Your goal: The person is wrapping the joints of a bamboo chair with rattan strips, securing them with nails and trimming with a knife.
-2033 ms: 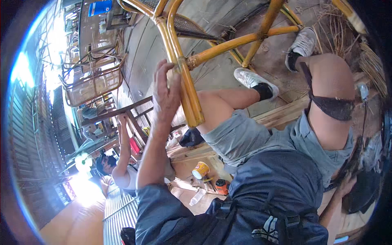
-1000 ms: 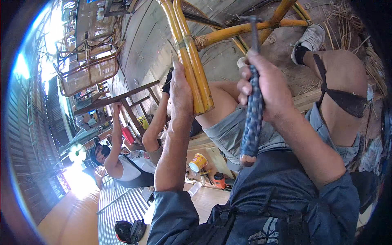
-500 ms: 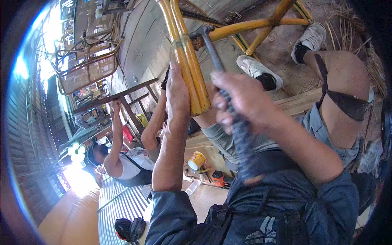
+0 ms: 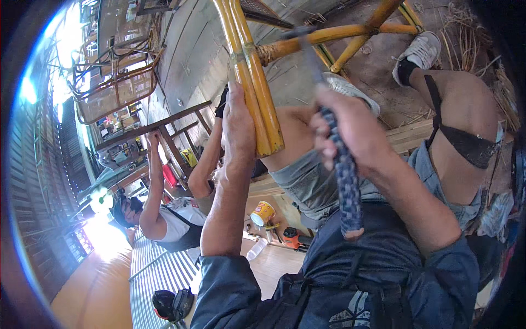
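Observation:
My left hand (image 4: 240,118) grips a pair of yellow rattan poles (image 4: 253,88) near their cut lower ends, with most of its fingers hidden behind them. The poles belong to a rattan furniture frame; a crosspiece (image 4: 339,34) meets them at a joint wrapped with brown binding (image 4: 265,55). In my closed right hand (image 4: 350,129) is a hammer (image 4: 349,197), its handle wound in dark patterned wrap. The hammer's head is blurred by motion and shows in front of the crosspiece, right of the joint.
At left another person (image 4: 172,222) holds a dark wooden frame (image 4: 164,129). A yellow tub (image 4: 263,213), a clear bottle (image 4: 256,249) and an orange-and-black tool (image 4: 295,238) lie below my left forearm. Cane chairs (image 4: 115,82) stand at the far left. Loose strips (image 4: 471,44) litter the floor.
The hammer and my right hand have swung right, and its head has come away from the bound joint. My left hand keeps its hold on the poles.

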Demonstrator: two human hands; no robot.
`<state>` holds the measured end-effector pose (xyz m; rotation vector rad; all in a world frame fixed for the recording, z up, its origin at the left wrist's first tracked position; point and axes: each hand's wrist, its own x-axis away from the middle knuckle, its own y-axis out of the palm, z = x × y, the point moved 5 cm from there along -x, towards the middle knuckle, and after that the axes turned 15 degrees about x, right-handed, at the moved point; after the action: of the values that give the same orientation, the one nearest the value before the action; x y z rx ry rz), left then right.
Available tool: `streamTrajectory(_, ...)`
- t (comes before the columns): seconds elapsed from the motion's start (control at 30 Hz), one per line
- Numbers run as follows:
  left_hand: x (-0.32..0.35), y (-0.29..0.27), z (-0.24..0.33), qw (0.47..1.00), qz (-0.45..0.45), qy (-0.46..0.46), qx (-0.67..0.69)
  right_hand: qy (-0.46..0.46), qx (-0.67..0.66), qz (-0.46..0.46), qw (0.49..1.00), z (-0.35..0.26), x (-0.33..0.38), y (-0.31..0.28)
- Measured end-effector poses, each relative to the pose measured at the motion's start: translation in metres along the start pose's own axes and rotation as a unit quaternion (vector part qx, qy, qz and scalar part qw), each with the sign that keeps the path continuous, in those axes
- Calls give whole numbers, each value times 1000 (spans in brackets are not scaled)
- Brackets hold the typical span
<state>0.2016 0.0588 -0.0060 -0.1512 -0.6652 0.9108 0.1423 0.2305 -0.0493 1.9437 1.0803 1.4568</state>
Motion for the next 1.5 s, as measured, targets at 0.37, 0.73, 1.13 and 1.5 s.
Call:
streamTrajectory(0.37,-2,0,1,1000,16,19,9,-26,-24,48,998,11,5,2)
streamTrajectory(0.73,-11,7,-10,988,-57,0,143,-70,153,-87,982,4,6,10)
streamTrajectory(1.13,-48,25,-8,918,-215,0,333,-14,107,-48,993,12,-3,2)
streamTrajectory(1.5,-56,21,-13,940,-195,18,278,-63,184,18,981,9,-4,-4)
